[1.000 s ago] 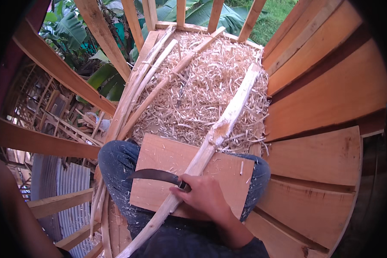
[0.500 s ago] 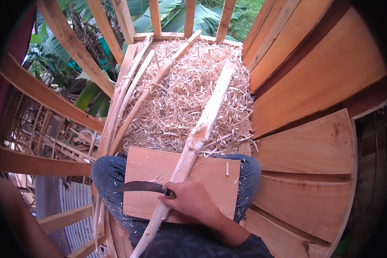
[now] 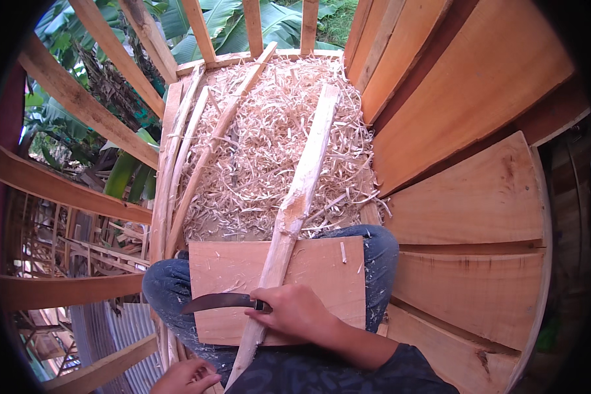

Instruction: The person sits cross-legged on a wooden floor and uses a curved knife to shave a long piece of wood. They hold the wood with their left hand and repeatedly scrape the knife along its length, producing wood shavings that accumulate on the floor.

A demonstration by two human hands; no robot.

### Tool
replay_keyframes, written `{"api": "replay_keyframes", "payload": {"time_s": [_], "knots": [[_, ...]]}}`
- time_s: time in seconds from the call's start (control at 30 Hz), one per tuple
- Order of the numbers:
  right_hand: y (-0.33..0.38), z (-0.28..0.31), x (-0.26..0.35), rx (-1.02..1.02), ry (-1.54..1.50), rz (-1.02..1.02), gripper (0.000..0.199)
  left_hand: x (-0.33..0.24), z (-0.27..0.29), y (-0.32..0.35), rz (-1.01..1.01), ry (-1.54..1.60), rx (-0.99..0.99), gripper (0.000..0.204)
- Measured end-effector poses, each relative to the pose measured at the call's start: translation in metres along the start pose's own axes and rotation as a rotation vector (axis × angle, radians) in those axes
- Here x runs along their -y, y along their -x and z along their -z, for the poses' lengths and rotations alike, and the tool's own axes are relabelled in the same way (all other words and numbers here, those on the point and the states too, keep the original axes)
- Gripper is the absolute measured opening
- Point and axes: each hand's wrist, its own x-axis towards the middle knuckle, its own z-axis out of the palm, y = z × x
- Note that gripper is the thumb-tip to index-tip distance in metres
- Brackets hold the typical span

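My right hand (image 3: 299,314) is closed around the dark handle of a knife (image 3: 220,301). Its curved, dark blade points left, above a board (image 3: 338,282) lying across my lap. Beneath that hand runs a long, peeled, pale wooden stick (image 3: 308,164), slanting from my waist over the board to the shavings beyond; whether the fingers also grip it is hard to see. At the lower edge, my left hand (image 3: 187,377) has loosely bent fingers with the thumb apart and nothing visible in it. It is nearest to the stick's low end and the strips at the left.
Curly wood shavings (image 3: 276,138) cover the floor ahead of my knees. Several long wooden strips (image 3: 200,157) lie along the left side. Wooden slats (image 3: 85,111) fence the left and front, while a wall of planks (image 3: 466,197) stands close on the right.
My left hand has come into view at the lower edge, beside the stick's near end. My right hand still holds the knife over the stick. The whole view has shifted slightly.
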Motion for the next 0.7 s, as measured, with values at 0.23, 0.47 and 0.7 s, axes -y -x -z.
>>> {"api": "replay_keyframes", "payload": {"time_s": [0.23, 0.47, 0.7], "knots": [[-0.001, 0.002, 0.005, -0.026, 0.02, 0.015, 0.027, 0.054, -0.091, -0.048, -0.065, 0.262, -0.126, 0.042], [0.02, -0.018, -0.005, -0.234, -0.379, 0.061, 0.02, 0.057, -0.073, -0.029, -0.121, 0.135, -0.315, 0.04], [0.041, -0.002, -0.011, -0.155, -0.294, 0.022, 0.025, 0.067, -0.077, -0.015, -0.078, 0.005, -0.471, 0.033]]}}
